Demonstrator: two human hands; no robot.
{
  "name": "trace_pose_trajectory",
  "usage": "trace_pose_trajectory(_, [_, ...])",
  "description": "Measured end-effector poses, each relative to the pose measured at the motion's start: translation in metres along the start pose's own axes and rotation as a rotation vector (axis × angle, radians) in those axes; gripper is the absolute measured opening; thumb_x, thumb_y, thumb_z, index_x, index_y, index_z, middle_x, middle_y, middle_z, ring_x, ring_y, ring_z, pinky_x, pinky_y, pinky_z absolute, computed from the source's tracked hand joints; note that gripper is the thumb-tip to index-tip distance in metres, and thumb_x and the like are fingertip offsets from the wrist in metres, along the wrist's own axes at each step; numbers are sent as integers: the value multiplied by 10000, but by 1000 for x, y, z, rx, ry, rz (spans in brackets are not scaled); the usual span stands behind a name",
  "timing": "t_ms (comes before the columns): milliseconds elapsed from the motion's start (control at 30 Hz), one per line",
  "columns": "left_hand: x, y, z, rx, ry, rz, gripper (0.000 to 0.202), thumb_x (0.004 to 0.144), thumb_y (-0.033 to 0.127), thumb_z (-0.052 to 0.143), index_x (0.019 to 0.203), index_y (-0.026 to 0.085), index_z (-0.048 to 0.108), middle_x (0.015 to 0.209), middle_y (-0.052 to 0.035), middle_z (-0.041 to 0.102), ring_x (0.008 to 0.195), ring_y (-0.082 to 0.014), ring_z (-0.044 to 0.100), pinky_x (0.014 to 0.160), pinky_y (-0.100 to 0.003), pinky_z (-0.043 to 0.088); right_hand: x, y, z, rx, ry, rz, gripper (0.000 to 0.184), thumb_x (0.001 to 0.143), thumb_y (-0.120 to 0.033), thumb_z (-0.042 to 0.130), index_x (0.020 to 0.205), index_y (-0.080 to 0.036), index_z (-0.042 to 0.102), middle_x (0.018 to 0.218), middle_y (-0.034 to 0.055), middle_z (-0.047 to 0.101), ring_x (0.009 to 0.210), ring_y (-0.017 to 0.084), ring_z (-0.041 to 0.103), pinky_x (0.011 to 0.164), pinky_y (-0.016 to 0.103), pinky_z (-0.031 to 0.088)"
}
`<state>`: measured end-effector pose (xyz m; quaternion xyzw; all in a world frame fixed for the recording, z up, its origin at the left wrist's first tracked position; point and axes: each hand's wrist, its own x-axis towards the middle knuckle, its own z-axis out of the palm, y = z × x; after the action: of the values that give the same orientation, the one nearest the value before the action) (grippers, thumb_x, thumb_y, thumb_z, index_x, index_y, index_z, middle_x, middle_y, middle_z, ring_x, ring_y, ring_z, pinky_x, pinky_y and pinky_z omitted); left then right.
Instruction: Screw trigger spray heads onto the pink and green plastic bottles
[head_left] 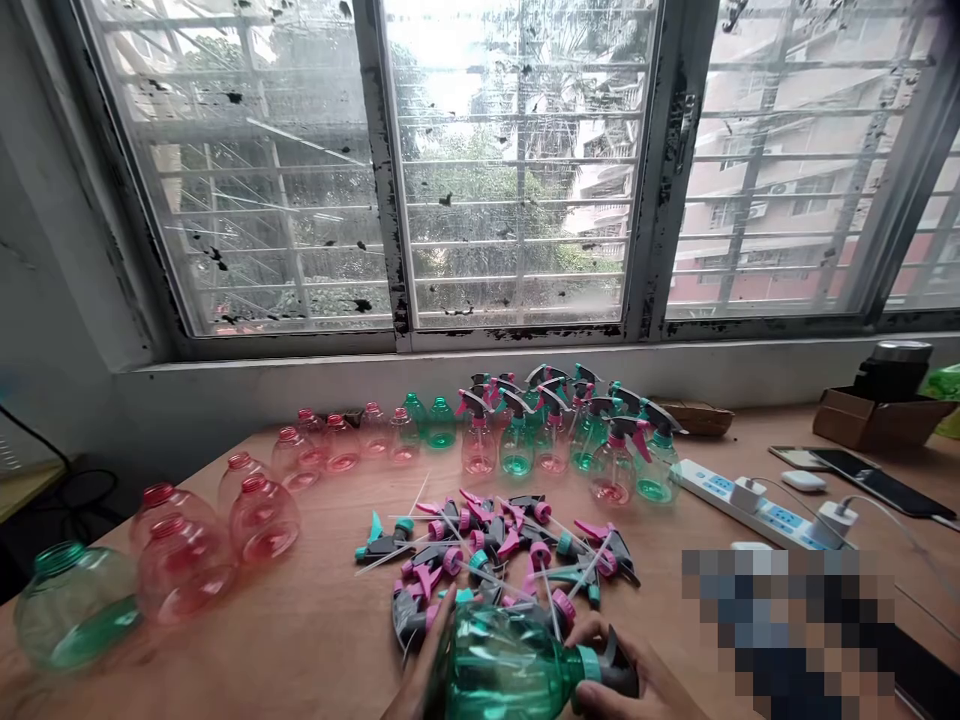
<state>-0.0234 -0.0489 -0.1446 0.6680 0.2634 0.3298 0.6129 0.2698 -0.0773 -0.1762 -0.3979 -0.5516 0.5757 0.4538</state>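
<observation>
A green transparent spray bottle (506,662) is tipped on its side at the bottom of the view, its neck pointing right. My left hand (424,668) is closed round the bottle's base end. At the neck, my right hand (637,685) grips the trigger sprayer (616,668), fingers around its teal collar and dark head. The sprayer sits on the bottle's mouth; how tightly cannot be seen. Just beyond my hands lies a pile of loose trigger sprayers (487,540), pink, teal and grey, with thin white tubes.
Open pink bottles (262,520) and a green bottle (79,610) stand along the left. Several bottles with sprayers (517,445) stand near the window wall. To the right are a power strip (757,510), phones (877,478) and a cardboard box (877,415).
</observation>
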Motion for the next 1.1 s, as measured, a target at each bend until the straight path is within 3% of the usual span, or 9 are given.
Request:
trace_pose_trajectory(167, [11,-22,-7,-44,66,-57,752,875,717,527,1531,397,347,1604,17,428,1529,-358,257,1269,-508,207,0,2,-2,15,-11,26,548,708,-595,806,994,-198,561,675,-20,645,558,123,560,543,217,404])
trace_pose_trajectory(333, [16,-39,-8,-141,131,-67,782,854,768,482,1535,420,316,1646,22,351,1537,-323,250,1255,-462,247,-2,3,-2,11,15,8,541,702,-579,822,984,-192,569,670,-24,644,580,125,574,545,208,414])
trace_pose_trajectory(500, [9,-21,-8,-1,37,-86,960,771,760,630,1565,379,249,1650,3,335,1542,-361,205,1262,-507,219,-3,6,-2,38,-3,-3,517,714,-560,821,984,-197,571,676,-13,677,573,126,583,530,203,413])
trace_pose_trajectory(667, [8,-5,-5,25,40,-104,769,875,724,519,1544,426,281,1619,35,396,1527,-339,266,1252,-497,244,-3,3,-1,61,-3,9,508,722,-556,816,988,-203,565,645,-32,649,560,134,585,530,217,410])
trace_pose_trajectory(833, [6,-1,-1,4,65,-85,837,804,733,619,1527,459,298,1602,33,422,1541,-350,208,1250,-503,229,-4,0,-3,19,-14,13,510,727,-568,806,990,-212,554,700,-11,685,620,159,618,571,235,432])
trace_pose_trajectory(1000, [1,2,0,91,53,29,952,701,627,809,1509,400,361,1663,12,282,1557,-385,107,1264,-526,186,-4,-2,-4,9,-28,11,499,732,-552,811,1000,-198,582,719,-16,664,625,142,585,583,228,425])
trace_pose_trajectory(1100, [-1,-1,3,98,47,72,930,762,597,777,1532,394,297,1684,-2,219,1558,-386,103,1257,-536,191,-3,-2,-5,13,-25,-8,475,748,-531,808,1006,-192,598,742,-22,640,623,131,572,585,225,424])
